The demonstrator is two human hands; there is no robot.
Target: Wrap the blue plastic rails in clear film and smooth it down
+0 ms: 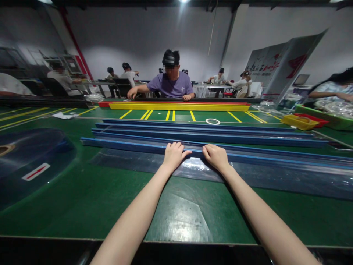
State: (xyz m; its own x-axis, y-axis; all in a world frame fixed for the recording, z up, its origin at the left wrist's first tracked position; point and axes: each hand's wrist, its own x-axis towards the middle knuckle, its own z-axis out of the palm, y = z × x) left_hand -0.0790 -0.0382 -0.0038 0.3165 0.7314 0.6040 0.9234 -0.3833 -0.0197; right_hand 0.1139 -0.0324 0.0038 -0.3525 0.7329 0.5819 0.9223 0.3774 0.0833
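A long blue channel strip (129, 145) runs across the green table in front of me, and a clear plastic sheet strip (110, 158) lies along its near side. My left hand (173, 154) curls its fingers over the strip's edge, its thumb pointing right along it. A short way to the right, my right hand (216, 155) is closed on the same strip, fingers bent and thumb tucked in. What the fingertips press underneath is hidden. Behind it, more blue strips (209, 137) lie roughly parallel.
On the left sits a large roll of clear plastic (24, 154) with a red arrow label. Yellow strips (179, 107) lie further back, before a person in a purple shirt (171, 84). A white ring (212, 121) and a yellow tray (299, 122) are to the right.
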